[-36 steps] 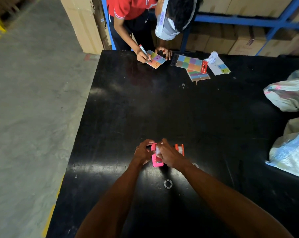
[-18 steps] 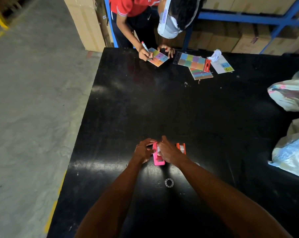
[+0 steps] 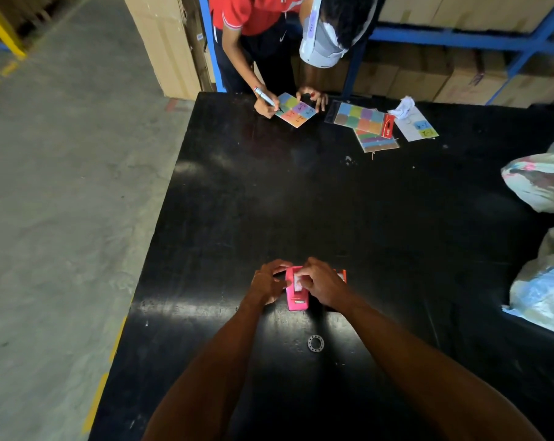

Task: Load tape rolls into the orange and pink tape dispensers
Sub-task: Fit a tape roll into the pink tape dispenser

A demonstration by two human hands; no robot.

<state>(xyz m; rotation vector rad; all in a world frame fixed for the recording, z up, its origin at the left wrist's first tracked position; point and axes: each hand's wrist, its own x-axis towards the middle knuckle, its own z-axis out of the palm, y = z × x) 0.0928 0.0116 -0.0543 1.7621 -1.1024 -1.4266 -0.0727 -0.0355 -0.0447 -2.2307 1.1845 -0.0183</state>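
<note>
Both hands meet over the pink tape dispenser [image 3: 296, 297], which lies flat on the black surface [image 3: 333, 211] near its close edge. The left hand [image 3: 267, 283] curls around the dispenser's left side, fingers bent against its top end. The right hand [image 3: 321, 286] covers the upper right part, its fingertips pinched on a white piece [image 3: 298, 283] seated in the dispenser's open middle; whether that is the tape roll itself is too small to tell. A small metal strip shows near the dispenser's lower end.

The orange tape dispenser [image 3: 342, 275] sits just behind the right hand, mostly hidden, only a corner showing. A small toothed ring [image 3: 315, 342] lies alone on the surface nearer the camera, apart from both dispensers.

Across the surface, another person in a red shirt [image 3: 253, 11] writes with a marker [image 3: 266, 97] on a card of coloured squares [image 3: 296, 109]; dark handwritten marks sit on the squares but cannot be read. Beside it lie a packet of coloured squares [image 3: 360, 117] with a red header whose print is illegible, a striped sheet [image 3: 377, 143], and a white sheet [image 3: 417, 125] carrying blue and yellow labels and a crumpled paper. A small white logo marks the person's dark trousers. Plastic bags [image 3: 543, 186] rest at the right edge.
</note>
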